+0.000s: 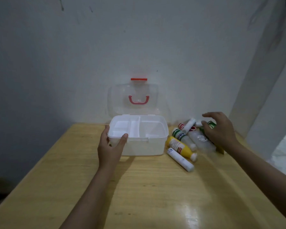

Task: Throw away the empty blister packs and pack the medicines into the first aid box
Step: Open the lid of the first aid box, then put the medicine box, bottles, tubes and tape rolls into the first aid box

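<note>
A white first aid box (144, 146) stands open on the wooden table, its clear lid (133, 100) with a red handle upright against the wall. Its white divided tray holds nothing. My left hand (111, 146) grips the box's front left corner, thumb over the rim. To the right of the box lies a heap of medicines: a yellow bottle (180, 147), a white tube (180, 159), a green-labelled bottle (182, 135), a clear bottle (200, 140) and a white roll (189, 125). My right hand (220, 129) hovers over the heap's far side, fingers spread, above a green pack (211, 125). I see no blister packs.
The wooden table (147, 195) runs to a grey-white wall behind the box. A wall corner and pale column (262, 96) stand close on the right. The table's left edge drops to a dark floor.
</note>
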